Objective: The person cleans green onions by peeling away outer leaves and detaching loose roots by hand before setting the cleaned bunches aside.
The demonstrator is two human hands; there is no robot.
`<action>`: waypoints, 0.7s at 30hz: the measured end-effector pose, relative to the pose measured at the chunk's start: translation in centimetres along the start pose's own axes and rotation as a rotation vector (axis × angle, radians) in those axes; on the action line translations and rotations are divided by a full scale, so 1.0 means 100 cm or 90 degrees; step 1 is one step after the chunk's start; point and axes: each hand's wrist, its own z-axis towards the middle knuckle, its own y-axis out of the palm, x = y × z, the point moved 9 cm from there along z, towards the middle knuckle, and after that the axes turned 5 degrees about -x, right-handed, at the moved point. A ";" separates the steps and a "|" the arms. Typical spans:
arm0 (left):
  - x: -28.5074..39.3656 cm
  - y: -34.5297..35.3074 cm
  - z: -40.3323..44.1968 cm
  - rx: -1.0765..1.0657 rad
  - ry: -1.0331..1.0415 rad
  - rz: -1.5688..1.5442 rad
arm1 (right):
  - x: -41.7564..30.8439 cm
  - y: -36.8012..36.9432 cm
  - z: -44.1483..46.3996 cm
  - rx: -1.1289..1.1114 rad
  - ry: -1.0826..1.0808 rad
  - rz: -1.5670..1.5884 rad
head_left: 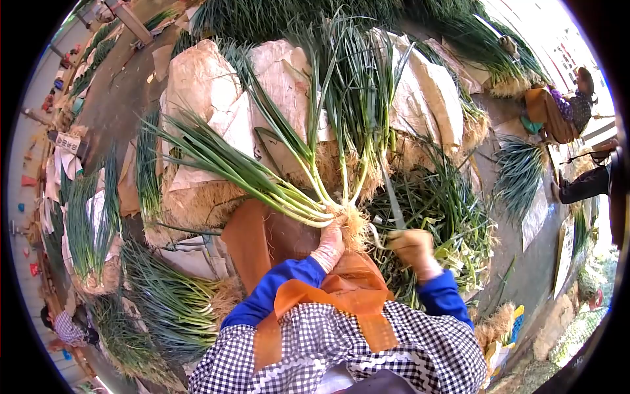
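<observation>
My left hand point(330, 243) is closed round the root end of a bunch of green onions point(275, 190), whose long leaves fan out up and to the left. Tan, stringy roots point(354, 226) hang at the bunch's base, over the orange-brown apron point(357, 272). To the right, my right hand point(413, 248) is curled closed. From beside it a thin pale strip point(394, 197) runs upward; I cannot make out whether it is a blade or a leaf. A heap of loose green leaves and peelings point(443, 220) lies beyond and right of that hand.
Pale sacks point(203, 85) with onion bundles stand ahead. More onions point(174, 295) lie at the left, and a bundle point(518, 167) lies at the right. A seated person point(571, 108) is at the upper right, another person point(69, 328) at the lower left.
</observation>
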 end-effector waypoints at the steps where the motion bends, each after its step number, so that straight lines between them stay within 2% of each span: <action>1: 0.001 0.001 -0.003 -0.001 -0.003 0.001 | 0.040 -0.032 -0.017 0.118 0.078 0.134; 3: 0.002 0.008 -0.005 -0.063 -0.023 -0.003 | 0.161 -0.083 -0.068 -0.117 0.557 -0.308; 4: 0.003 0.012 -0.008 -0.115 -0.037 -0.008 | 0.165 -0.079 -0.070 -0.116 0.559 -0.311; 6: -0.002 0.008 -0.005 -0.119 -0.057 -0.015 | 0.173 -0.043 -0.067 -0.496 0.535 -0.585; 7: -0.005 0.005 -0.003 -0.117 -0.077 -0.019 | 0.153 -0.018 -0.029 -0.328 0.437 -0.396; 8: -0.003 0.015 -0.011 -0.164 -0.076 -0.034 | 0.111 -0.001 0.006 -0.237 0.368 -0.331; 9: 0.001 0.020 -0.020 -0.165 -0.073 -0.032 | 0.096 0.029 0.032 -0.236 0.350 -0.237; 10: 0.009 0.030 -0.029 -0.203 -0.040 0.022 | 0.136 0.095 0.038 -0.214 0.407 0.151; 11: 0.015 0.038 -0.034 -0.242 -0.005 0.073 | 0.078 0.104 0.063 -0.265 0.456 0.383; 14: 0.009 0.024 -0.025 -0.259 -0.030 0.055 | 0.067 0.143 0.112 -0.041 0.258 0.602; 15: 0.004 0.015 -0.019 -0.249 -0.044 0.025 | 0.081 0.164 0.112 -0.013 0.382 0.650; 16: 0.002 0.003 -0.011 -0.220 -0.039 0.028 | 0.083 0.158 0.115 0.028 0.348 0.451; 17: 0.002 0.005 -0.012 -0.219 -0.038 0.027 | 0.085 0.148 0.116 -0.042 0.341 -0.023; 19: 0.012 0.001 -0.015 -0.104 0.026 0.081 | 0.064 0.137 0.102 -0.136 0.279 -0.136; 20: 0.012 -0.005 -0.005 -0.100 0.041 0.069 | 0.055 0.138 0.082 -0.179 0.137 -0.127; 21: 0.014 -0.001 -0.007 -0.099 0.041 0.070 | 0.066 0.145 0.051 -0.264 0.105 -0.069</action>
